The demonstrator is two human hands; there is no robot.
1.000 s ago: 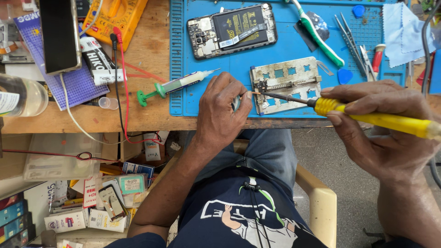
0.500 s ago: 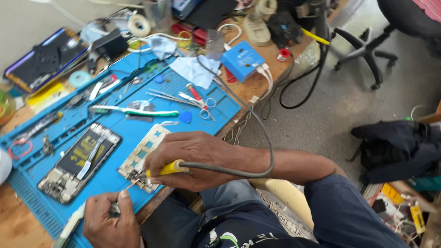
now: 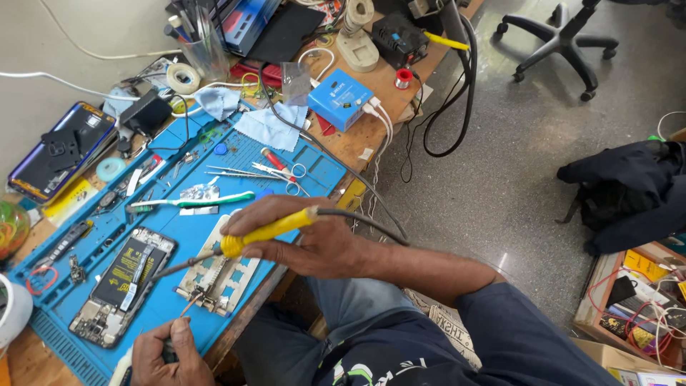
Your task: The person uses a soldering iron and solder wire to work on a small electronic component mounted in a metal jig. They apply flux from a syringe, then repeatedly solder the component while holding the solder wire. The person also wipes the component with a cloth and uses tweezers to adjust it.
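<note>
Soldering iron with a yellow handle (image 3: 268,230) lay clamped in the person's right hand (image 3: 307,243), fingers wrapped shut around the grip, its dark tip slanting toward eight o'clock over the bench. Beneath it stretched a large blue silicone work mat (image 3: 179,286), covering much of the wooden table (image 3: 371,132). On the mat, at nine o'clock from the iron's tip, rested an opened smartphone with its back off and black battery showing (image 3: 125,286). Just at five o'clock of the tip sat a pale metal circuit-board holder with blue cut-outs (image 3: 218,275). The left hand (image 3: 168,354), at the frame's lower edge, was closed on a thin probe-like tool (image 3: 189,306) whose point reached the holder. At twelve o'clock from the holder lay a green-and-white toothbrush (image 3: 193,202). Further back, at one o'clock, stood a small blue box-shaped power unit (image 3: 339,96).
</note>
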